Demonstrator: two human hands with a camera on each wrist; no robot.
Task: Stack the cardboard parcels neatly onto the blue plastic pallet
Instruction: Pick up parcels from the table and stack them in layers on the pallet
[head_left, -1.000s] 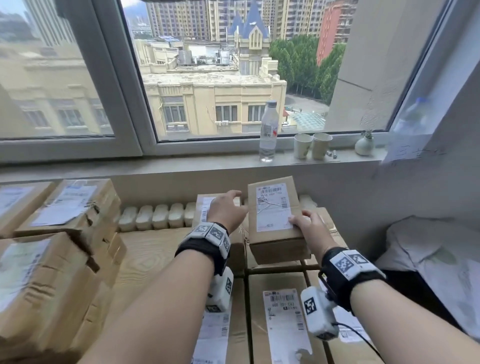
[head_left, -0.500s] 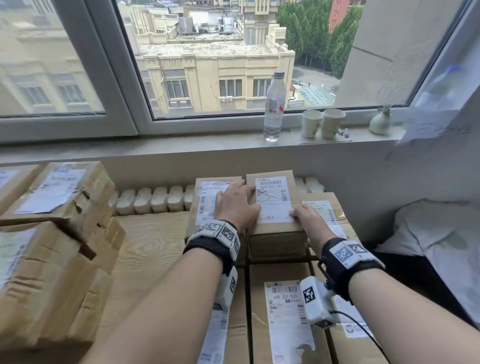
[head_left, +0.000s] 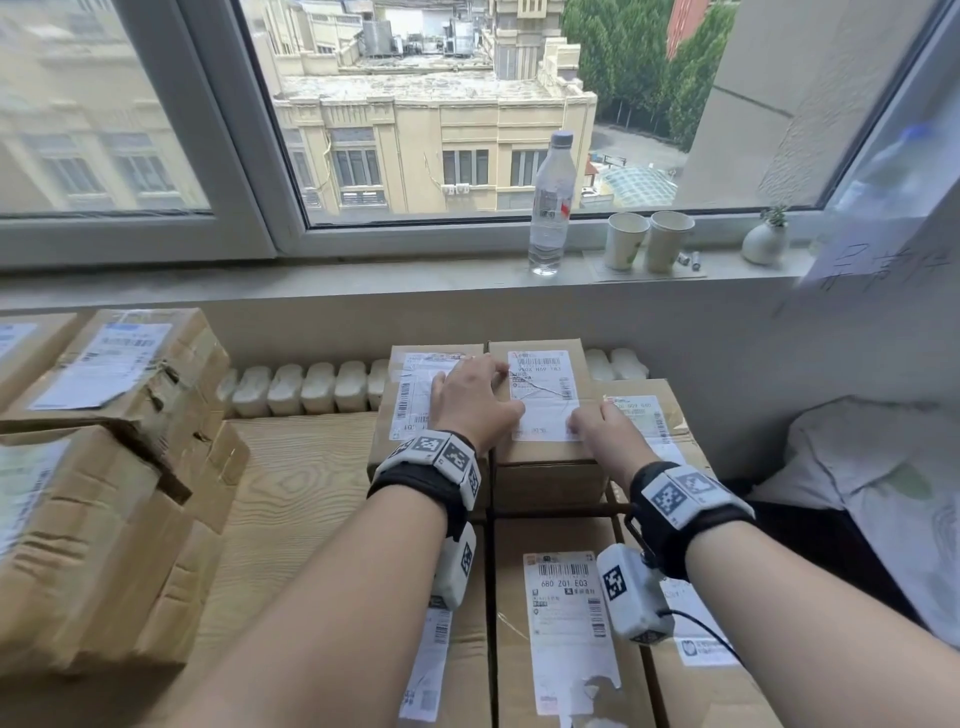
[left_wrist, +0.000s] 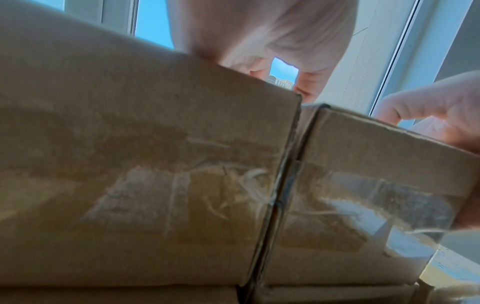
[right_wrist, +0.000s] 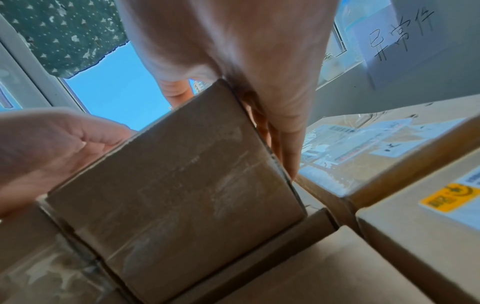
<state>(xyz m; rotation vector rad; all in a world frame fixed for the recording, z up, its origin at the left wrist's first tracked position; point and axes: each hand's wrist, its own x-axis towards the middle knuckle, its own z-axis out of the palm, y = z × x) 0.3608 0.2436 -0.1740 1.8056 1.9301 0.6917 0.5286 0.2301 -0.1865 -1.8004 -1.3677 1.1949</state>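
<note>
Small cardboard parcel (head_left: 545, 410) with a white shipping label (head_left: 544, 395) on top sits in the upper layer of the stack, at the back near the wall, flush against a neighbouring parcel (head_left: 410, 395) on its left. In the left wrist view the two near faces meet edge to edge with only a thin seam between them. Left hand (head_left: 475, 402) lies palm-down over that seam, fingers spread and fairly straight, touching both box tops, not curled round either. Right hand (head_left: 605, 434) rests at the parcel's near right corner; in the right wrist view its fingers (right_wrist: 285, 144) run straight down the parcel's right side and press flat against it, thumb on top. Neither hand grips.

Lower parcels: one to the right at the back (head_left: 644, 410), one labelled box (head_left: 561, 597) in front, more alongside. The pallet itself is hidden under the boxes; cannot tell its colour here.

A wooden board (head_left: 291, 499) lies to the left of the stack. A loose pile of larger boxes (head_left: 104, 467) is at far left. On the window sill (head_left: 363, 278): water bottle (head_left: 550, 202), two paper cups (head_left: 649, 241), small white vase (head_left: 763, 241). White bedding (head_left: 872, 493) at right.
</note>
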